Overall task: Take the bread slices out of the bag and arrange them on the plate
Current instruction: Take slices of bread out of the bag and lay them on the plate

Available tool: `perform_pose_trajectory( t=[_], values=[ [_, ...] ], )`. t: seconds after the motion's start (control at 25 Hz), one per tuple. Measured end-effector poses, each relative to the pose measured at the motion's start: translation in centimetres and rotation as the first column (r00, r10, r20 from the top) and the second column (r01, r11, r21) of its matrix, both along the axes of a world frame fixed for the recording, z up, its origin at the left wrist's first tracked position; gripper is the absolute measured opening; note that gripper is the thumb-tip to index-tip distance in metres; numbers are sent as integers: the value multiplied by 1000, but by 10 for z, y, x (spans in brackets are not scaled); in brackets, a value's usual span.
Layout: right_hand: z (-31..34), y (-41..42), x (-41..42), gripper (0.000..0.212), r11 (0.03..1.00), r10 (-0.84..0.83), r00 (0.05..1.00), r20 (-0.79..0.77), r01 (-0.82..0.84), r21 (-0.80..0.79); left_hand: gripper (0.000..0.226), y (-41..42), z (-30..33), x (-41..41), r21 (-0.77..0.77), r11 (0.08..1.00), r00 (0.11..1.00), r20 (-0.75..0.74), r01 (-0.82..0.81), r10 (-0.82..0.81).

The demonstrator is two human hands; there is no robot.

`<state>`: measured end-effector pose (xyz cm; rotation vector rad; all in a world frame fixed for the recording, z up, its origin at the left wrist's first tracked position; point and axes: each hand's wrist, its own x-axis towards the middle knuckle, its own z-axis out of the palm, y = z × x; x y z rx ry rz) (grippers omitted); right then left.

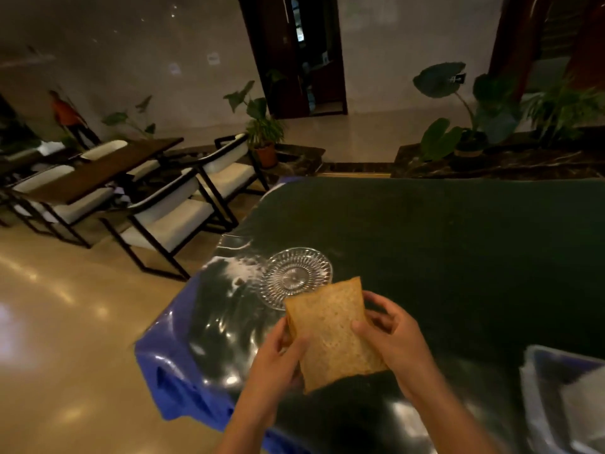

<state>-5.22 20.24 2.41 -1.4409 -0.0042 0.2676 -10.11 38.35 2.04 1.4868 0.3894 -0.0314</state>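
Observation:
Brown bread slices are held flat between both hands above the dark table, stacked so that the top one faces me. My left hand grips their left edge, and my right hand grips the right edge with the thumb on top. Just beyond the bread sits a clear cut-glass plate with nothing on it; the bread's far corner overlaps its near rim in view. A clear plastic bag lies at the right, partly cut off by the frame.
The table has a dark top under a shiny plastic cover with a blue cloth hanging at its left edge. White-cushioned chairs and a wooden table stand on the left. Potted plants line the far wall. A person in orange stands far left.

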Motion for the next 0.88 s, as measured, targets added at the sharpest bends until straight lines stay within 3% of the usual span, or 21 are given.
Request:
perform_pose_trajectory(
  t=[0.16,0.32,0.68,0.88],
  values=[
    [-11,52,7,47,999,-9,998,-60,6,-53,30,55,-9,13,22,998,997,-48,66,-65],
    [-22,75,42,49,994,-28,998,-54,23,-104,31,78,-20,54,80,995,998,-29,55,-53],
    [-69,142,185,55,987,-51,994,-92,36,-156,38,141,-39,197,253,967,997,-70,-12,30],
    [-100,169,246,52,959,-117,985,-125,79,-274,39,164,-64,268,277,961,992,-125,19,16]
  ],
)
